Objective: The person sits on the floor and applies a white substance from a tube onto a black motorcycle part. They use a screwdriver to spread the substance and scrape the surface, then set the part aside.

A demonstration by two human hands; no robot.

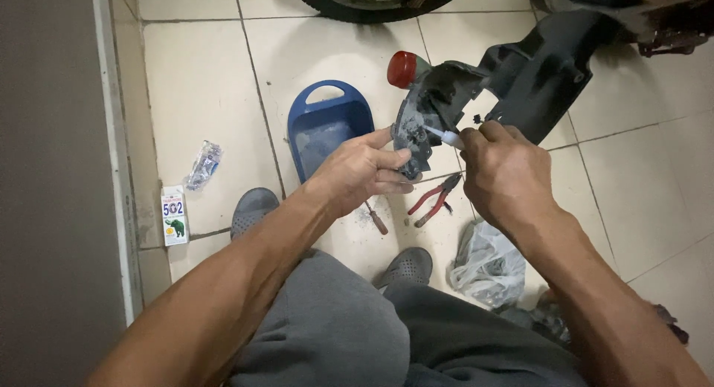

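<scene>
Left hand (364, 171) gripping black fender (446, 104) edge; right hand (498, 168) closed around small glue tube (450, 138). Better to keep nozzle steady on crack, squeeze gently.

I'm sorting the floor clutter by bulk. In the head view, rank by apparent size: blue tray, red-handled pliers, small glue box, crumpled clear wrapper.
1. blue tray, clearly largest.
2. red-handled pliers.
3. small glue box and crumpled clear wrapper: they look about alike, so I won't rank them.
</scene>
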